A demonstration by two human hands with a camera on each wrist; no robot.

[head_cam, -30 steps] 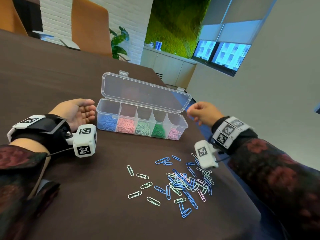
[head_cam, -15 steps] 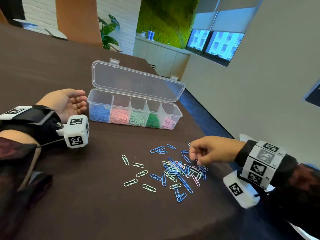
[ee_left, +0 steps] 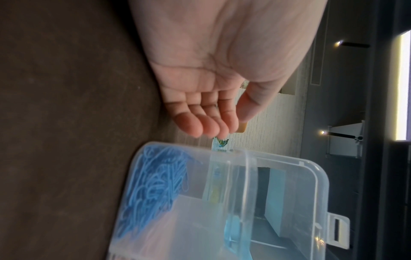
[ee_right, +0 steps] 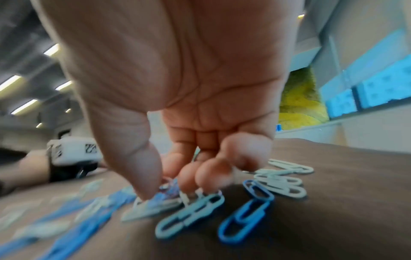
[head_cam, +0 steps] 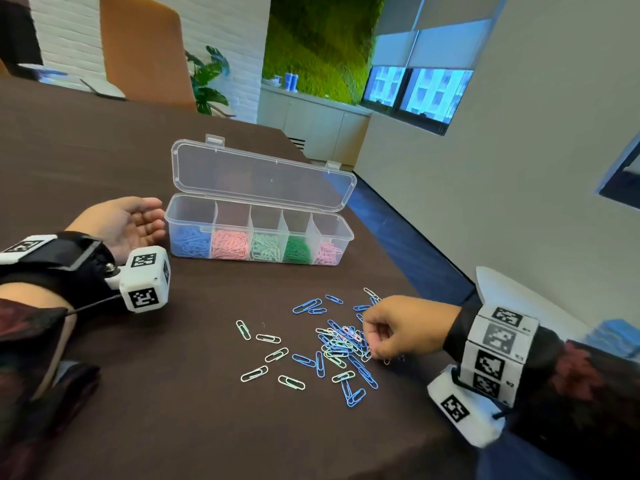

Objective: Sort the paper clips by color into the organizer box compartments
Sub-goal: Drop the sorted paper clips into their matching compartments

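Observation:
The clear organizer box (head_cam: 260, 216) stands open on the brown table, lid (head_cam: 263, 178) tilted back. Its compartments hold blue (head_cam: 192, 241), pink, pale green, dark green and pink clips. A loose pile of paper clips (head_cam: 337, 346), mostly blue and pale green, lies in front of it. My right hand (head_cam: 375, 348) is down on the pile's right side; in the right wrist view its thumb and curled fingertips (ee_right: 189, 179) pinch a clip from the pile, blurred by motion. My left hand (head_cam: 128, 223) rests palm up, fingers relaxed and empty, beside the box's left end (ee_left: 244, 176).
Scattered pale green clips (head_cam: 266, 338) and blue clips (head_cam: 306, 305) lie left of the pile. The table edge (head_cam: 436, 275) runs close along the right, with a white chair (head_cam: 512, 296) beyond it. An orange chair (head_cam: 145, 53) stands at the far side.
My right hand came down from beside the box's right end to the pile and its fingers closed onto the clips. The left hand stayed beside the box.

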